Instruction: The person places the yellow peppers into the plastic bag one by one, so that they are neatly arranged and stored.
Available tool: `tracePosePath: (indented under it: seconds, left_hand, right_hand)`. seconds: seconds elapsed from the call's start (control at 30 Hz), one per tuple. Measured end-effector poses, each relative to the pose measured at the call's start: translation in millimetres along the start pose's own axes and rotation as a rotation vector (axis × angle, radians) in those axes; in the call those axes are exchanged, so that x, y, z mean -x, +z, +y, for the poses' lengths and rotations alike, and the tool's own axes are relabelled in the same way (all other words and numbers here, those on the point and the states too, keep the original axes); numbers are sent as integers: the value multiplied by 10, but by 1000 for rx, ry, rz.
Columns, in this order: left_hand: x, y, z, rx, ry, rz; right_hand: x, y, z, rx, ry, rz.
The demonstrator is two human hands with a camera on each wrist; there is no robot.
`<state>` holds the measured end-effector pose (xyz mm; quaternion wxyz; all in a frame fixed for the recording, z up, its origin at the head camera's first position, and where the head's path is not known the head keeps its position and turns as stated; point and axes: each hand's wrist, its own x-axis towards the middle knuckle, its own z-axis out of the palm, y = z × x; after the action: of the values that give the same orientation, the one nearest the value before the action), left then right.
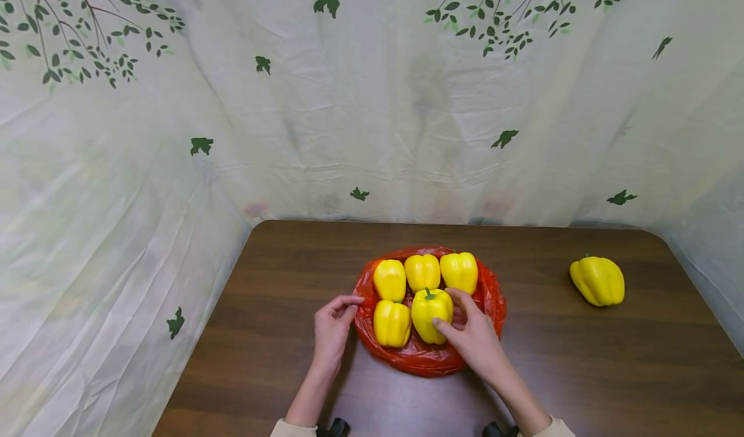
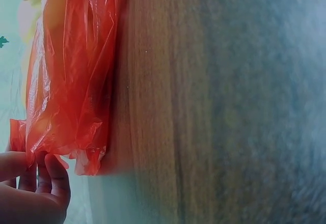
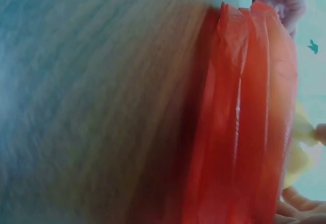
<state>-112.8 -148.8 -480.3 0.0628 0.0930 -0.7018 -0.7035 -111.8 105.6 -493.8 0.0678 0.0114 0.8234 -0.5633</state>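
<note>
A red plastic bag [image 1: 427, 365] lies spread open on the table with several yellow bell peppers inside it. My left hand [image 1: 334, 331] pinches the bag's left rim between thumb and fingers; the left wrist view shows the hand [image 2: 38, 191] at the crinkled red film [image 2: 76, 81]. My right hand [image 1: 473, 334] grips a yellow bell pepper [image 1: 431, 316] with a green stem, at the front right within the bag. Beside it sits another yellow pepper [image 1: 392, 324], and a row of peppers [image 1: 422, 273] stands behind. The right wrist view has the bag's side [image 3: 239, 117] hiding most of the held pepper.
One more yellow bell pepper [image 1: 597, 281] lies on its side at the right of the brown wooden table [image 1: 279, 263]. A pale curtain [image 1: 372, 114] printed with green leaves hangs behind the table and along its sides.
</note>
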Motion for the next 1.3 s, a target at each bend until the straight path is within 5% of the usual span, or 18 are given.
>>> tracePosePath:
  seconds: [0.67, 0.93, 1.3]
  left_hand:
    - [-12, -6, -14, 4, -12, -3]
    - [-118, -39, -288, 35, -16, 1]
    - [-119, -48, -309, 43, 8, 12]
  right_hand:
    - [-27, 36, 68, 76, 40, -35]
    - [-19, 11, 59, 52, 25, -17]
    - [-18, 38, 29, 98, 11, -52]
